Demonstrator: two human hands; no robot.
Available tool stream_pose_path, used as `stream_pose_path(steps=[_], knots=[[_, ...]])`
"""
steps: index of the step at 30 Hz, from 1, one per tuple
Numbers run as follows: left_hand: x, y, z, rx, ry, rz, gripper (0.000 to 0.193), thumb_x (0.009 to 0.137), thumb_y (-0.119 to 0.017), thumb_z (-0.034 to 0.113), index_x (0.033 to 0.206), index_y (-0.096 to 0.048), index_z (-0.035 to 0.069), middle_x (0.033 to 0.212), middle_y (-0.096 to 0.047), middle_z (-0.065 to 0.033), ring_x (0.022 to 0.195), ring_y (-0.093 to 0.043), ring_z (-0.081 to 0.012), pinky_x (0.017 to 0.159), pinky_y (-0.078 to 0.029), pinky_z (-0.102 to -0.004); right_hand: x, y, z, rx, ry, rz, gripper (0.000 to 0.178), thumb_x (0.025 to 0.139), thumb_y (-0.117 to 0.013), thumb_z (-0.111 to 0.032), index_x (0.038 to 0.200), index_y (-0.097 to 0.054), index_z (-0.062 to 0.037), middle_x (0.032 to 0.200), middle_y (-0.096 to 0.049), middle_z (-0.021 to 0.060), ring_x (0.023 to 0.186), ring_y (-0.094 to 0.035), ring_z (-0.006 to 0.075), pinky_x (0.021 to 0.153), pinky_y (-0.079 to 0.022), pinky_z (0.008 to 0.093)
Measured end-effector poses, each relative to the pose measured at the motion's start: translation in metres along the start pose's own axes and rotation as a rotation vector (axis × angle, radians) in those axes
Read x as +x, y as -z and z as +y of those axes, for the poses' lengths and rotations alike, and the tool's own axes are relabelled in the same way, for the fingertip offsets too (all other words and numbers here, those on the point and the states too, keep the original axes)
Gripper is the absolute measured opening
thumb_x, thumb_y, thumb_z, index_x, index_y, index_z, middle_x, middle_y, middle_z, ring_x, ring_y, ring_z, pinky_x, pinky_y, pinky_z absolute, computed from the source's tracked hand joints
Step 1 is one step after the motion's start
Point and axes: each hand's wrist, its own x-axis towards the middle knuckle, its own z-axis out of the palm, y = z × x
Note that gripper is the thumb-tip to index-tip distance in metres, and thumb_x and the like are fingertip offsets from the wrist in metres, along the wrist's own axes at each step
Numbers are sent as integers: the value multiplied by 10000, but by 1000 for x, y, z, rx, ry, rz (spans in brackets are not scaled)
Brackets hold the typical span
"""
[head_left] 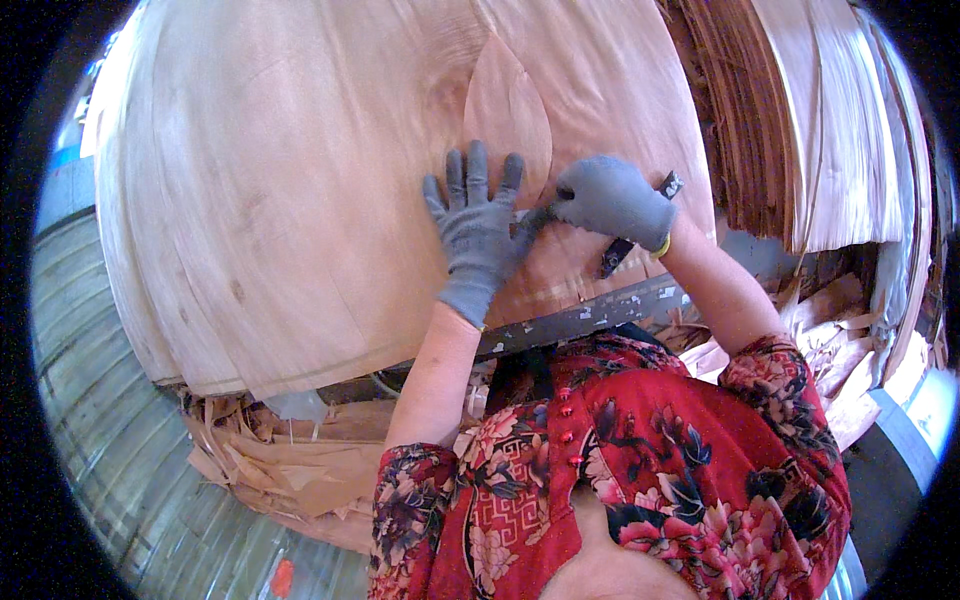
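A broad sheet of pale wood veneer spreads in front of me. Near its middle is a leaf-shaped piece of pinker veneer, pointed at the far end. My left hand, in a grey glove, lies flat on the veneer with its fingers spread, just below that piece. My right hand, gloved too, is closed right beside it. A small dark tip shows between the hands, but what the right fingers hold is mostly hidden. Under my right wrist lies a narrow black bar, its middle covered by the wrist.
A dark, paint-specked edge strip runs between my body and the veneer. To the right stands a stack of veneer sheets with ragged brown edges. Torn veneer scraps lie below at left, beside a ribbed greenish surface. More scraps are at the right.
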Motion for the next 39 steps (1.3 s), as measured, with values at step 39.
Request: stream_pose_path(steps=[39], knots=[[22, 21, -3, -94, -166, -112, 745, 757, -552, 490, 1297, -390, 4, 1382, -299, -219, 1299, -254, -355, 1075, -144, -487, 69, 75, 38, 398, 34, 283, 182, 832, -597, -173, 960, -598, -42, 656, -576, 84, 565, -557, 160, 565, -451, 301]])
